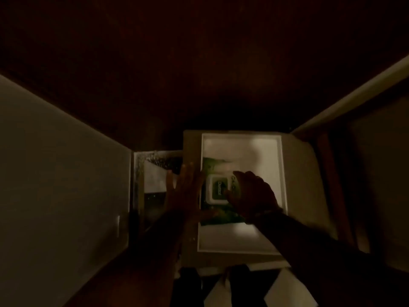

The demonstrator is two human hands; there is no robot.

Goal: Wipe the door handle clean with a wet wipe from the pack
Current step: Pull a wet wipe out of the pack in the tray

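The scene is very dark. A green wet wipe pack (218, 189) with a white flip lid lies on a white tray (243, 147) on a pale stand. My left hand (184, 189) rests flat against the pack's left side, fingers together and pointing away. My right hand (252, 193) lies over the pack's right part, fingertips at the lid. Whether the lid is open cannot be made out. No door handle shows clearly.
A pale door or panel (62, 173) fills the left, with a small bright plate (118, 224) near its edge. A pale rail (354, 94) runs diagonally at the right. Dark reddish floor (199, 63) lies beyond. Black and white shapes (243, 289) sit at the bottom.
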